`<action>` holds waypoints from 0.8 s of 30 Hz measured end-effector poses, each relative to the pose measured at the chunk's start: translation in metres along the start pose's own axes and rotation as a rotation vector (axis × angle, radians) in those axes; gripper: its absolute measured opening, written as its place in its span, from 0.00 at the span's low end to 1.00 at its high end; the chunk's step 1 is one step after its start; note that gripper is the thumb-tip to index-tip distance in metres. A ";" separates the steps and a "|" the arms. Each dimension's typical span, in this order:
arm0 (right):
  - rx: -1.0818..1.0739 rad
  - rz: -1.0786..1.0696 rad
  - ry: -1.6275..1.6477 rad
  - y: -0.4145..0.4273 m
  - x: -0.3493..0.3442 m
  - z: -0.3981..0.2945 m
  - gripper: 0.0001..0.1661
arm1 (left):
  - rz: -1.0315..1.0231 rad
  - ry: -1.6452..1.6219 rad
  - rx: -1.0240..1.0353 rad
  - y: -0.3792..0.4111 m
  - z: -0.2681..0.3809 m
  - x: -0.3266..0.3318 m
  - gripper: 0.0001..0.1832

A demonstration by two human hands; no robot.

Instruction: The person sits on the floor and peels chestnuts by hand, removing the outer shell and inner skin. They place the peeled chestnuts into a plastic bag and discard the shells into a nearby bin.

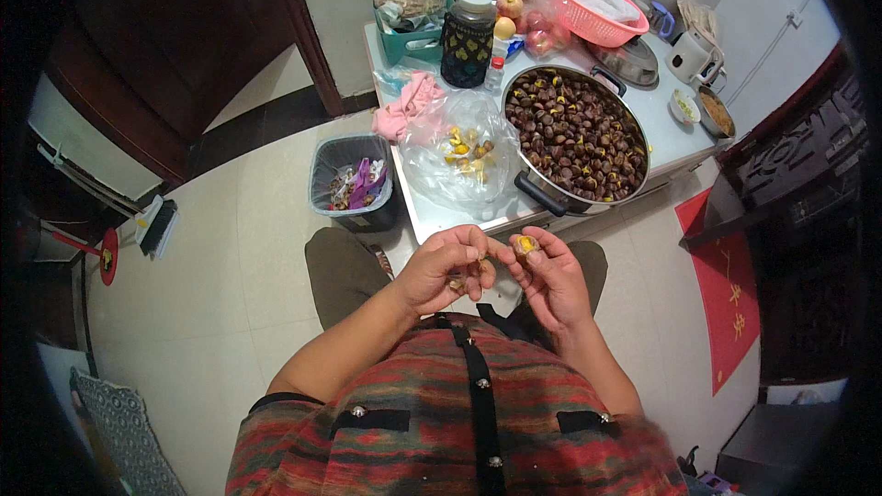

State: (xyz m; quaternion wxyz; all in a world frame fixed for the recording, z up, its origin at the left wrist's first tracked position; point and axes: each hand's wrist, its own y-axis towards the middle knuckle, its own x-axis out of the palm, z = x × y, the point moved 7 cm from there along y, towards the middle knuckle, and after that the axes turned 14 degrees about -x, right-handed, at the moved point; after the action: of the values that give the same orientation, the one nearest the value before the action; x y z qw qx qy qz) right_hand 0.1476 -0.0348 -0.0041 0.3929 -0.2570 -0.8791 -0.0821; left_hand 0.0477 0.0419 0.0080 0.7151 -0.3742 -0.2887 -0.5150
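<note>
In the head view my right hand (557, 277) pinches a partly peeled chestnut (526, 245), its yellow flesh showing at the top. Beside it, my left hand (451, 267) has curled fingers around small bits that look like shell or skin, with one finger stretched towards the right hand. Beyond the hands, a large steel pot (598, 205) full of brown, split chestnuts (575, 131) stands on the table. Left of the pot lies a clear plastic bag (434, 182) with several peeled yellow chestnuts (470, 148) on it.
A lined waste bin (351, 215) stands left of the white table (413, 210). Behind the bag are a pink cloth (408, 109), a tall covered jar (468, 41) and a small red-capped bottle (494, 74). A pink basket (598, 17) rests behind the pot, near small bowls (683, 107).
</note>
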 end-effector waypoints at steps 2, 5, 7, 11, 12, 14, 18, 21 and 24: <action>-0.019 -0.025 -0.068 0.001 0.002 0.000 0.15 | 0.077 -0.044 0.000 0.000 0.001 -0.011 0.05; -0.045 -0.061 -0.137 0.001 0.005 -0.002 0.14 | 0.067 -0.145 -0.018 0.004 -0.001 -0.029 0.03; -0.063 -0.082 -0.202 0.001 0.005 -0.002 0.14 | 0.124 -0.150 -0.040 0.004 -0.002 -0.030 0.03; -0.081 -0.120 -0.377 0.003 0.005 0.001 0.15 | 0.168 -0.116 -0.073 0.003 -0.004 -0.030 0.07; -0.083 -0.127 -0.417 0.004 0.006 0.001 0.15 | 0.238 -0.008 -0.062 0.003 -0.004 -0.031 0.07; -0.170 -0.174 -0.609 0.006 0.003 0.002 0.15 | 0.376 0.210 -0.038 0.004 -0.006 -0.032 0.08; -0.409 -0.314 -1.073 0.010 0.027 -0.009 0.14 | 0.439 0.444 0.130 0.004 0.002 -0.032 0.07; -0.409 -0.324 -1.145 0.018 0.032 -0.005 0.14 | 0.472 0.619 0.317 0.003 0.013 -0.039 0.06; -0.417 -0.314 -1.156 0.030 0.033 0.001 0.14 | 0.415 0.364 0.074 0.002 0.009 -0.047 0.05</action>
State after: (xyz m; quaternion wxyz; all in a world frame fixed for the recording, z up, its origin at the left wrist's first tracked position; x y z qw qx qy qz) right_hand 0.1444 0.0036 0.0175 -0.2202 -0.1989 -0.9421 -0.1561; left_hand 0.0351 0.0742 -0.0255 0.8587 -0.3002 -0.0914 -0.4051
